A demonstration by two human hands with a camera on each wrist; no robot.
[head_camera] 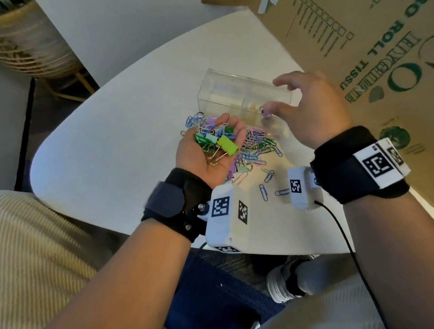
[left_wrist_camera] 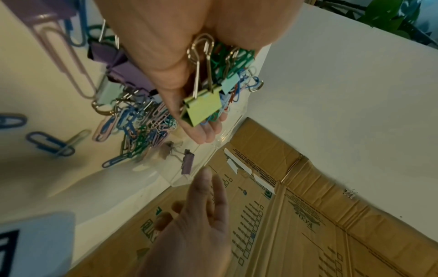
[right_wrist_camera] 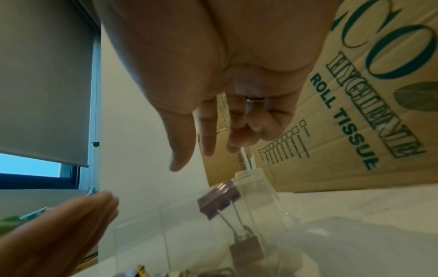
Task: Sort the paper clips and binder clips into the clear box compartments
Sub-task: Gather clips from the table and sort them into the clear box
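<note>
The small purple binder clip [right_wrist_camera: 219, 201] is in the clear plastic box [head_camera: 243, 98] on the white desk [head_camera: 127, 135], in the compartment nearer the right hand [head_camera: 310, 106], body uppermost and wire handles pointing down; whether it is falling or leaning on the wall I cannot tell. It lies directly below that hand's fingers [right_wrist_camera: 182, 142], which hang spread and loose, holding nothing. The next binder clip, a lime-green one [head_camera: 227, 145], lies with coloured paper clips in the cupped, upturned left hand [head_camera: 209, 149] beside the box, so the right hand's reach would go left and toward the body.
</note>
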